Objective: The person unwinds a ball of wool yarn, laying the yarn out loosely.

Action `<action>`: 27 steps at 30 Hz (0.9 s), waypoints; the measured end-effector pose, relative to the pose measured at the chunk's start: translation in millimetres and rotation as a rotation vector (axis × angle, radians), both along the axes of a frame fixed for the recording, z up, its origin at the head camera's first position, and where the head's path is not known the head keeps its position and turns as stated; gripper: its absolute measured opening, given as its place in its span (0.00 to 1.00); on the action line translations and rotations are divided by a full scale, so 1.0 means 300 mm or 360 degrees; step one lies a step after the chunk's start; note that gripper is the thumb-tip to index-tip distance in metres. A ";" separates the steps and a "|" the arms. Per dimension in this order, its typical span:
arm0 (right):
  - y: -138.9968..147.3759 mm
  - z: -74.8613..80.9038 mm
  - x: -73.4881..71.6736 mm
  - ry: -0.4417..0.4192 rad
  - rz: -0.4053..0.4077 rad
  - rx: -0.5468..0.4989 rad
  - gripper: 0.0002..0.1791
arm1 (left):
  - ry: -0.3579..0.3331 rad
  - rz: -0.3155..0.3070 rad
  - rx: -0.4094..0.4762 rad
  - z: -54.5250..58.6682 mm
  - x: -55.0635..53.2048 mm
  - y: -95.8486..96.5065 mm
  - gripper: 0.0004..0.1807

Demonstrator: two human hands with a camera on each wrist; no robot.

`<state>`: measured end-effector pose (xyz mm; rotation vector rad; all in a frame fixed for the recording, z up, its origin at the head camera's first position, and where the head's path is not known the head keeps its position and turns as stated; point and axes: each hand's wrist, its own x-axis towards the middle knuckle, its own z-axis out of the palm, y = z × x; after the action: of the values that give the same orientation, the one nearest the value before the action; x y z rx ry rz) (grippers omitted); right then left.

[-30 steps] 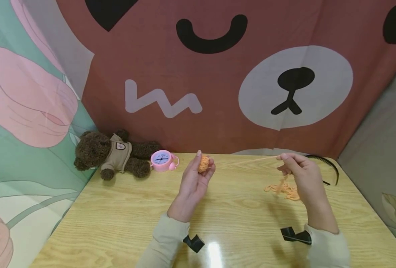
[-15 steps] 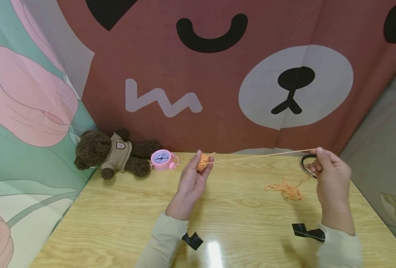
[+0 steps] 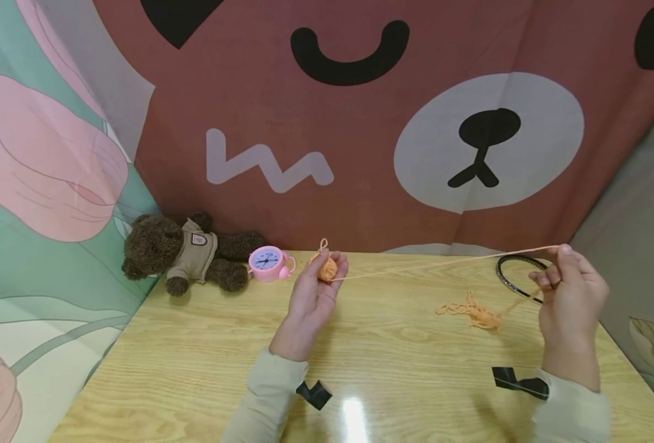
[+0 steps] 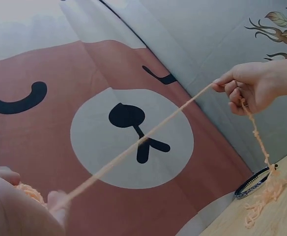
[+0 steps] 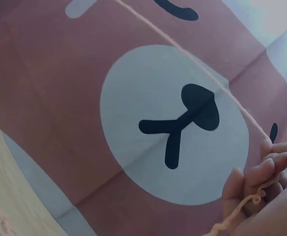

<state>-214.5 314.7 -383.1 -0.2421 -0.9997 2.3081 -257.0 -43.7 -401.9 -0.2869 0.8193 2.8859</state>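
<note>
A small ball of orange yarn (image 3: 328, 269) sits in my left hand (image 3: 311, 301), held between thumb and fingers, with a little loop sticking up above the thumb. From the ball a taut strand (image 4: 143, 140) runs across to my right hand (image 3: 574, 301), raised at the right of the table. Thumb and forefinger there pinch the strand; the other fingers curl around its slack part, clearest in the right wrist view. That slack trails down to a loose heap of orange yarn (image 3: 478, 314) on the table.
Behind the loose yarn lies a dark headband (image 3: 506, 274). A brown teddy bear (image 3: 199, 258) lies on its side at the back left, beside a pink alarm clock (image 3: 267, 263). A printed cloth (image 3: 360, 203) hangs along the table's (image 3: 194, 357) back edge.
My right hand has moved well to the right, drawing the strand out longer. The left hand has shifted slightly left and turned the ball, and a small loop now stands above it.
</note>
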 end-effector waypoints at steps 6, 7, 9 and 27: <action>0.041 -0.009 0.004 0.0039 -0.0141 -0.0129 0.12 | -0.0045 0.0007 0.0011 0.002 -0.001 -0.011 0.22; 0.047 -0.010 0.004 0.0042 -0.0154 -0.0144 0.12 | -0.0048 0.0006 0.0017 0.002 -0.002 -0.013 0.24; 0.055 -0.012 0.005 0.0040 -0.0164 -0.0168 0.12 | -0.0060 -0.0005 0.0029 0.004 -0.003 -0.014 0.25; 0.016 -0.105 -0.055 -0.1097 0.0113 0.1948 0.28 | 0.0056 -0.0184 0.0055 -0.005 0.015 0.021 0.07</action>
<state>-230.9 319.5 -414.5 -0.4723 -2.5402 1.2549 -252.6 -37.4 -403.5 -0.1796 0.7640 2.8017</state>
